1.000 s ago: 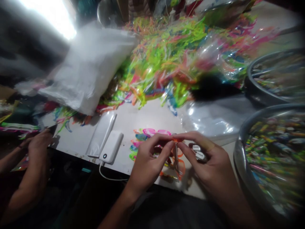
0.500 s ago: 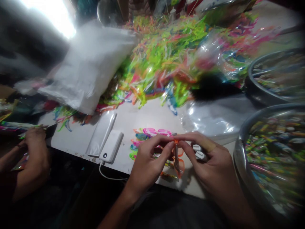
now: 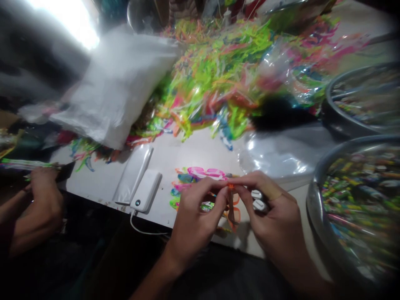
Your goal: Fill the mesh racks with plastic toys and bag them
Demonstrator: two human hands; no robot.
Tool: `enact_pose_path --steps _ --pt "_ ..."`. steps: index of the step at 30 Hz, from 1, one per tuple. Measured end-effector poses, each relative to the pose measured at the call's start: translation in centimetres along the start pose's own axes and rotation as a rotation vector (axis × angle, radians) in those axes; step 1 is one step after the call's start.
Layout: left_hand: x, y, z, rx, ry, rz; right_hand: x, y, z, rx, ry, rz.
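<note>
My left hand (image 3: 198,216) and my right hand (image 3: 273,212) meet above the table's front edge. Thumbs and index fingers of both pinch a small orange plastic piece, which looks like part of orange toy glasses (image 3: 233,214) hanging beneath the fingertips. Its exact joint is hidden by the fingers. Beyond and under my left hand lies a row of coloured glasses, with pink glasses (image 3: 206,172) at the back. Two small white objects (image 3: 258,204) show beside my right fingers; whether that hand touches them I cannot tell.
A large heap of neon plastic pieces (image 3: 215,79) covers the back. On the left are a white sack (image 3: 115,83), a plastic sleeve (image 3: 133,175) and a cabled power bank (image 3: 146,191). Metal basins (image 3: 315,200) stand right. Another person's hand (image 3: 45,179) works far left.
My hands keep their pinch on the orange piece, with only slight shifts; the orange frame beneath turns a little. The other person's arm at the left has moved slightly left.
</note>
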State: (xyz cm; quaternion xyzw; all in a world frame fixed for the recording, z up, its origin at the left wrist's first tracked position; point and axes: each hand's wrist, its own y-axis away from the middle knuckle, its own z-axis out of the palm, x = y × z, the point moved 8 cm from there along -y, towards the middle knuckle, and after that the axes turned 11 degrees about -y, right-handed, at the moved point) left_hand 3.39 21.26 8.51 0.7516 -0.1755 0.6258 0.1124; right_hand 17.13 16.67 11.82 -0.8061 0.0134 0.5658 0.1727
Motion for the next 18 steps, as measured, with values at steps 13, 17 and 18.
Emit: enact_pose_path --steps 13,17,18 --pt "-0.4 0.0 0.5 0.026 0.054 -0.028 1.0 0.3 0.8 0.035 0.018 0.055" --pt "-0.9 -0.4 0.4 0.005 0.133 -0.076 1.3 0.1 0.3 -0.001 -0.030 0.100" --pt "-1.0 -0.6 0.4 -0.003 0.159 -0.089 1.4 0.0 0.1 -0.013 -0.047 0.114"
